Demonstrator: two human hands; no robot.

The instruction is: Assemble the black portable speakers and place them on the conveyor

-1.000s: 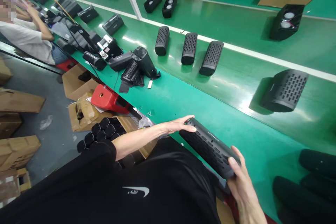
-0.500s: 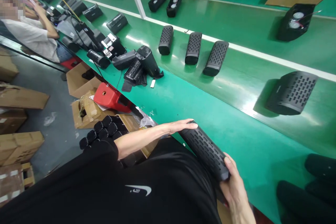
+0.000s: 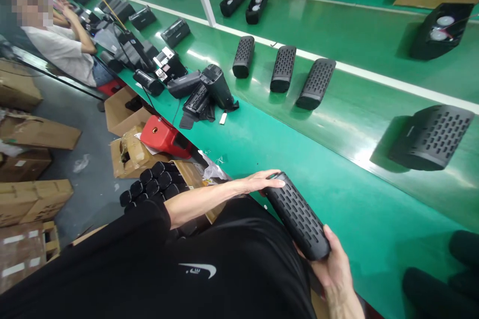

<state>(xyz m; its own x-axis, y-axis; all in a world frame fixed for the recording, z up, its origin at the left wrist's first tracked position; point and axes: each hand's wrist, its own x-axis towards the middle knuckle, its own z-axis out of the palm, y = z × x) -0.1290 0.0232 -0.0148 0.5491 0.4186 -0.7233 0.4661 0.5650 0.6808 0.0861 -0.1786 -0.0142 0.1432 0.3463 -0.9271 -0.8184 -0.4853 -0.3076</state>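
Green workbench (image 3: 374, 239) ahead, black speakers (image 3: 316, 83) beyond.

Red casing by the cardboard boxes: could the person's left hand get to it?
Probably, if freed: the left hand is on the black speaker, but nothing seems to block the way to the red casing.

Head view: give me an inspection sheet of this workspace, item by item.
Surface: green bench with a white stripe along it.
Job's things: black perforated speaker, held diagonally in both hands.
Clutter: pile of black speaker housings on the bench; three upright perforated speakers beyond it.
Hands: left hand over the speaker's far end; right hand under its near end.
Cables: thin black cable beside the pile.
Surroundings: cardboard boxes on the floor, red casing, a person in a white shirt at far left.
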